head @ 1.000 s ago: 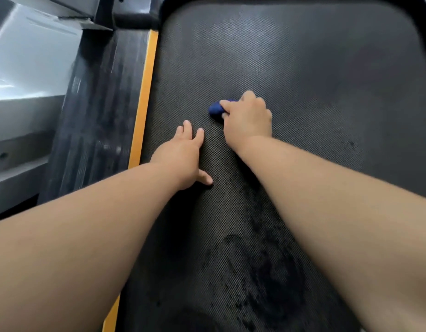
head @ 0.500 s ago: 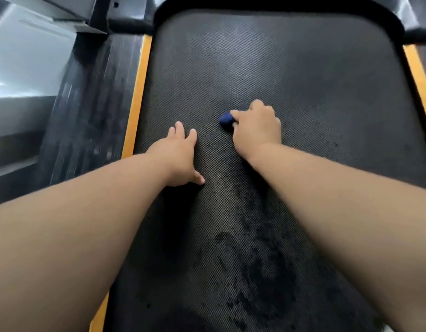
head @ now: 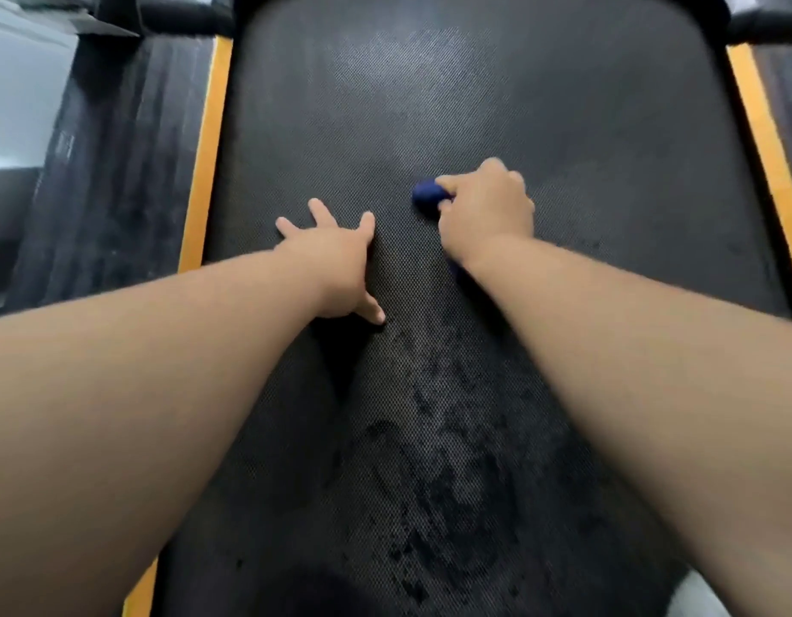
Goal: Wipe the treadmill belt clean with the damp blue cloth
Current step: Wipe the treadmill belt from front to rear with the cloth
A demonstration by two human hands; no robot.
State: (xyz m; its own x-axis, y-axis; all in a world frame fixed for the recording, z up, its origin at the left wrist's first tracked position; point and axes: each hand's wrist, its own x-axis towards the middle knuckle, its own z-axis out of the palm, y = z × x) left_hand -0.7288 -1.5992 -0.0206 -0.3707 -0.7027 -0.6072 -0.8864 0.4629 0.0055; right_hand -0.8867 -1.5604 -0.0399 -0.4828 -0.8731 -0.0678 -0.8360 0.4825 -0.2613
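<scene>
dim, soft overhead light with wide-angle bending

a pale sheen lies on the treadmill belt (head: 429, 82) at upper centre; shadow pools under the left hand (head: 336, 260) and at the bottom edge; the right hand (head: 487, 207) is slightly motion-blurred, and the orange strips (head: 207, 149) bow outward at the sides.

We note orange strips (head: 205, 158) bordering both long sides, the right one (head: 766, 140) too. Left of it, a dark ribbed side rail (head: 104, 171); beyond, a pale grey surface (head: 15, 95) catching light.
</scene>
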